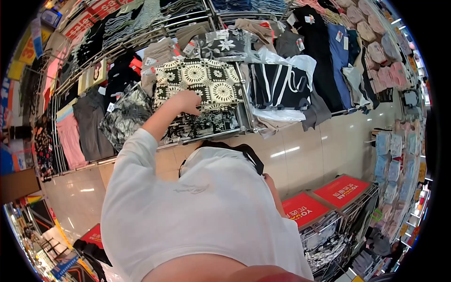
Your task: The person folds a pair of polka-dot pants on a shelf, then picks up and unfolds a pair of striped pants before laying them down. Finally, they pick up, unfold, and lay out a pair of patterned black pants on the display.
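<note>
A person in a white shirt (202,216) stands at the near side of a display rack (202,137) spread with folded clothing. The left hand (189,101) reaches onto a black-and-cream patterned garment (195,74) in the middle of the rack, its fingers bent against the cloth; whether they grasp it cannot be told. The right hand (268,180) hangs low at the person's right side, near a black item (254,160), mostly hidden, so its grip cannot be told either. Just right of the patterned garment lies a dark striped garment (282,84) on clear plastic; to the left is a grey marbled one (126,115), and beyond it a grey floral one (224,44). Red signs (340,190) top another rack at the near right.
</note>
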`<state>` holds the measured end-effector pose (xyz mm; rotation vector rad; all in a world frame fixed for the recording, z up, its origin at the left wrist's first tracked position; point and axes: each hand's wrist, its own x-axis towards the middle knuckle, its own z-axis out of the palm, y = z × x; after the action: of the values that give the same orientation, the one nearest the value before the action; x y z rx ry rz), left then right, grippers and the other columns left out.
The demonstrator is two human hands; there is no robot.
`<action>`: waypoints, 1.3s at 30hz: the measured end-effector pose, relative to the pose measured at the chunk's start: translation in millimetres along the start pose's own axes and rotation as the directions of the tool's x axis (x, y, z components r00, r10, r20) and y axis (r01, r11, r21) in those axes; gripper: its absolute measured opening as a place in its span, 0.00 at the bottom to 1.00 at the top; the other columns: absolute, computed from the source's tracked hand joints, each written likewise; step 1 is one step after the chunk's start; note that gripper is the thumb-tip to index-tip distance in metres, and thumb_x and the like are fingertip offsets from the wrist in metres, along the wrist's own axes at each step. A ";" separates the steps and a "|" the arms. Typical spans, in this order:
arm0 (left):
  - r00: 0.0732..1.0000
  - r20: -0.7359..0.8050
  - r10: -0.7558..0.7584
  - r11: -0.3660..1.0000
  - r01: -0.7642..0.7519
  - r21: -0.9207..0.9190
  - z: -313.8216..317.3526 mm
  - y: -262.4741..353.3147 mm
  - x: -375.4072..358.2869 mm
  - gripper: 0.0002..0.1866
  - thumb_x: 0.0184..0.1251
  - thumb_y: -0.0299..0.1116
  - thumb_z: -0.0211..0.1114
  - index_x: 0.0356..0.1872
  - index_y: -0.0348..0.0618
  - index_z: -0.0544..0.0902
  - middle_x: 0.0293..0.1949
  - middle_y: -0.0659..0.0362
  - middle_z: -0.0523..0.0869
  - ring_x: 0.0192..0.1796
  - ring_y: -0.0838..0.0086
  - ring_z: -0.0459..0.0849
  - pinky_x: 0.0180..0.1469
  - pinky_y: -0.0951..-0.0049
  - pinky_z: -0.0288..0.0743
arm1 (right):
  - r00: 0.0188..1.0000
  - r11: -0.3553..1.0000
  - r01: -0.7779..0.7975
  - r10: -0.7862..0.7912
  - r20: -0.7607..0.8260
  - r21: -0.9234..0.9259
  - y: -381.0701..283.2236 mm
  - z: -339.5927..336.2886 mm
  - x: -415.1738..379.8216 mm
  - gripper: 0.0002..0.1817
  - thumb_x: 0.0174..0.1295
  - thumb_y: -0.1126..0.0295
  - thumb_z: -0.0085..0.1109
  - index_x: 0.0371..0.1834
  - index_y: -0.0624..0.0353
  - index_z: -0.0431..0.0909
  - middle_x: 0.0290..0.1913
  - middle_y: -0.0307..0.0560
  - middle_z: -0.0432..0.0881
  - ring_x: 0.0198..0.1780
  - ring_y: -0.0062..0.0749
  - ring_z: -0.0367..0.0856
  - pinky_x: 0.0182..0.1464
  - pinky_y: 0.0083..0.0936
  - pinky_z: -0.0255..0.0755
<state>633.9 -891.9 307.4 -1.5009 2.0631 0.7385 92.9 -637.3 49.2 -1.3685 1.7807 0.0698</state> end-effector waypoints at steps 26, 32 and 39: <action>0.524 -0.798 0.297 0.874 -0.485 0.007 3.3 198.7 183.3 0.24 0.55 0.29 0.70 0.56 0.40 0.82 0.59 0.45 0.80 0.66 0.47 0.75 0.67 0.49 0.69 | 0.907 0.939 -0.276 0.325 -0.267 0.206 37.0 -70.4 -30.7 0.16 0.68 0.59 0.59 0.50 0.59 0.79 0.47 0.66 0.86 0.53 0.62 0.84 0.56 0.49 0.77; 0.762 -0.572 0.304 0.947 -0.175 0.270 11.6 244.4 253.0 0.38 0.56 0.30 0.67 0.74 0.48 0.71 0.76 0.44 0.66 0.77 0.51 0.65 0.70 0.40 0.63 | 0.916 0.912 -0.335 0.374 -0.146 0.236 94.5 -88.5 -36.1 0.21 0.68 0.57 0.60 0.58 0.58 0.80 0.51 0.64 0.87 0.56 0.58 0.85 0.59 0.44 0.77; 0.769 -0.605 0.204 0.979 -0.170 0.113 -11.3 244.3 293.8 0.16 0.65 0.32 0.59 0.52 0.46 0.83 0.53 0.47 0.87 0.55 0.51 0.85 0.52 0.55 0.77 | 0.871 0.824 -0.360 0.465 -0.159 0.438 164.7 -86.4 -56.4 0.22 0.68 0.56 0.59 0.57 0.61 0.82 0.51 0.65 0.87 0.56 0.57 0.85 0.58 0.42 0.78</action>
<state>316.3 -1042.7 157.2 -1.6741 2.7201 0.2565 -89.8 -573.8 68.0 -0.7020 2.1495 -0.2378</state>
